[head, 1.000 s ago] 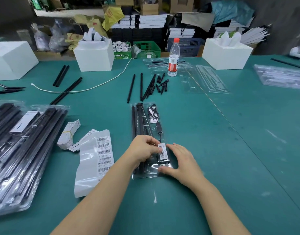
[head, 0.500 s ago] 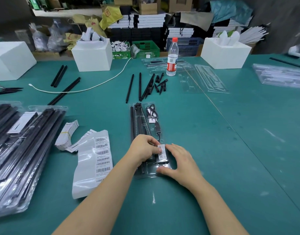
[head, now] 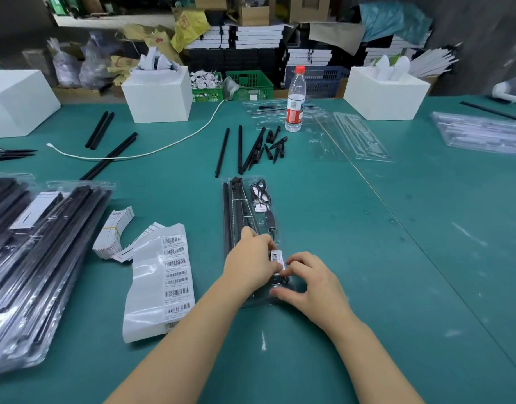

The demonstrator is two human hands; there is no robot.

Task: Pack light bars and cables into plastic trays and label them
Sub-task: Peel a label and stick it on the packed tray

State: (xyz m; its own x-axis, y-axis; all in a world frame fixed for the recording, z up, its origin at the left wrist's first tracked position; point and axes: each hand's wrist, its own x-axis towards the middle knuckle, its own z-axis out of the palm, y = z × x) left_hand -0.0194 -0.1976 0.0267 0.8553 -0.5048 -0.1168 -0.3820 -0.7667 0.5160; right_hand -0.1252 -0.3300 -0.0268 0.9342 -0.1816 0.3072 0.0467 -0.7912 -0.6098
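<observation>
Mid-table, on green mat [head: 367, 258]: packed tray [head: 236, 199], label [head: 277, 256] at near end. Left hand [head: 251, 265] fingers curled, pinching label; right hand [head: 312, 282] fingers curled, pressing tray beside label.

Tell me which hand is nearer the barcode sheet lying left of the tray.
Left. The left hand rests on the packed tray, just right of the barcode sheet; the right hand sits farther right, past the small label.

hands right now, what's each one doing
Left hand: fingers curled, pinching the barcode label on the plastic tray.
Right hand: fingers curled at the label's other edge.
</observation>
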